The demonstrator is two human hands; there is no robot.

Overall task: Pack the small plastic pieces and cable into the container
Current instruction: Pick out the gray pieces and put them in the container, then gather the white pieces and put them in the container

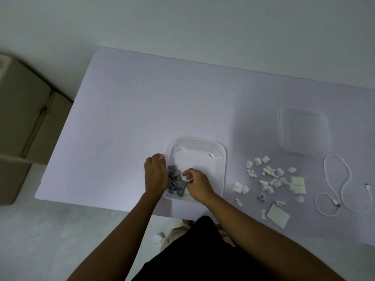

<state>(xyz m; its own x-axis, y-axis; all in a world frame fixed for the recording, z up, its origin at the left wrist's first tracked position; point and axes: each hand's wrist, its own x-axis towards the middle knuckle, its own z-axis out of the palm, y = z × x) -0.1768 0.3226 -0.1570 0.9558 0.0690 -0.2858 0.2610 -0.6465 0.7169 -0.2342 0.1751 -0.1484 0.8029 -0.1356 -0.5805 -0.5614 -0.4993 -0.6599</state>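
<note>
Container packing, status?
Both hands in container: left hand on grey pieces, right hand pinching a white piece. White pieces, cable outside. Lid off.

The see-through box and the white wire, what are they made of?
The box looks like clear, glossy plastic: the table shows through its walls and its rim glints. The white wire seems coated in soft, smooth plastic or rubber, since it lies in loose loops.

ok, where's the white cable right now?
In the head view the white cable lies loosely looped on the table at far right, just right of the scattered white pieces and near of the clear lid, untouched.
</note>
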